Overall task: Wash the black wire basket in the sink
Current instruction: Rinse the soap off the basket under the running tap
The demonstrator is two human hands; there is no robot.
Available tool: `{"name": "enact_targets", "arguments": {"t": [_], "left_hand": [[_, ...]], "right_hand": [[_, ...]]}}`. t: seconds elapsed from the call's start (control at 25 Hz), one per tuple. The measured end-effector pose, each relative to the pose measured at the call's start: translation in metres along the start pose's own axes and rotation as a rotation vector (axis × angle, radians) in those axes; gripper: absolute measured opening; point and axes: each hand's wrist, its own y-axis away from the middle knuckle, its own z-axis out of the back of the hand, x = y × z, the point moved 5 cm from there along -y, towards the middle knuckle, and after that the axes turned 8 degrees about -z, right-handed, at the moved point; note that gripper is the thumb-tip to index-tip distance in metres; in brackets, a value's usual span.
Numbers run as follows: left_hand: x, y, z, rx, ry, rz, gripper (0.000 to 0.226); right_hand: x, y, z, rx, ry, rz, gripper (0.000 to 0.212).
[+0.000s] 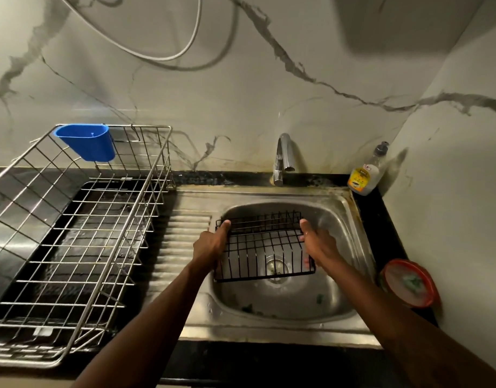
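Observation:
A black wire basket [265, 247] hangs over the steel sink [353, 247], above the drain. My left hand [211, 245] grips its left end, thumb over the top wire. My right hand [318, 242] grips its right end, fingers curled under the frame. The basket tilts with its open side toward me. The chrome tap [283, 156] stands behind the bowl with no water visible from its spout.
A large steel dish rack [81, 233] with a blue plastic cup [87, 145] fills the counter on the left. A soap bottle [367, 173] stands at the back right corner. A red-rimmed dish [409, 282] with a scrubber sits right of the sink.

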Motion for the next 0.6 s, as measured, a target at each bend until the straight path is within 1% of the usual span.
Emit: {"name": "enact_targets", "arguments": {"t": [0.04, 0.12, 0.16, 0.2, 0.28, 0.36, 0.44, 0.48, 0.52, 0.6], "left_hand": [[0.001, 0.004, 0.002, -0.003, 0.012, -0.015, 0.108], [-0.011, 0.023, 0.015, -0.067, 0.104, -0.076, 0.095], [-0.016, 0.031, 0.022, -0.101, 0.16, -0.11, 0.093], [-0.017, 0.038, 0.029, -0.137, 0.195, -0.15, 0.094], [-0.024, 0.055, 0.044, -0.207, 0.231, -0.233, 0.091], [-0.032, 0.072, 0.062, -0.26, 0.242, -0.289, 0.08], [-0.04, 0.089, 0.081, -0.316, 0.273, -0.292, 0.076], [-0.042, 0.097, 0.089, -0.341, 0.307, -0.288, 0.077], [-0.044, 0.105, 0.096, -0.362, 0.339, -0.281, 0.075], [-0.05, 0.116, 0.108, -0.391, 0.407, -0.258, 0.069]], "right_hand": [[0.001, 0.005, -0.001, 0.003, -0.025, 0.041, 0.076], [0.01, 0.014, 0.003, -0.02, -0.146, 0.164, 0.088], [0.015, 0.018, 0.004, -0.018, -0.196, 0.258, 0.092], [0.021, 0.026, 0.005, -0.008, -0.223, 0.355, 0.09], [0.033, 0.04, 0.007, 0.018, -0.269, 0.533, 0.07], [0.048, 0.048, 0.011, 0.042, -0.31, 0.626, 0.049], [0.072, 0.058, 0.02, 0.041, -0.344, 0.709, 0.034], [0.083, 0.058, 0.022, 0.055, -0.353, 0.732, 0.03], [0.096, 0.058, 0.024, 0.074, -0.364, 0.742, 0.031], [0.124, 0.056, 0.029, 0.137, -0.389, 0.753, 0.04]]}}
